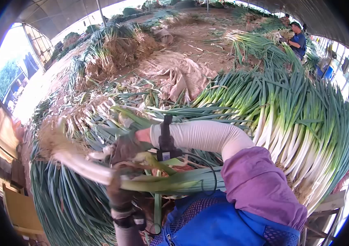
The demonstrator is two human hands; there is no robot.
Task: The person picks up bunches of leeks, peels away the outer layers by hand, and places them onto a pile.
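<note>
My left hand [118,190], in a dark glove, wraps round the pale shaft of a large green onion [88,168]. Its blurred root end points up to the left, and its green leaves run right across my lap. Just above the shaft is my gloved right hand [124,149], curled and smeared by motion. Beside its fingers a loose yellowish-green leaf [154,160] hangs over the stalk. What the right fingers pinch is hidden.
Green onions are heaped at my right [281,119], with leaves [67,201] piled at lower left. A pale cloth [178,74] lies ahead among scraps. Bundles [117,49] stand farther back on the soil. A person [297,41] in dark clothing works at far right.
</note>
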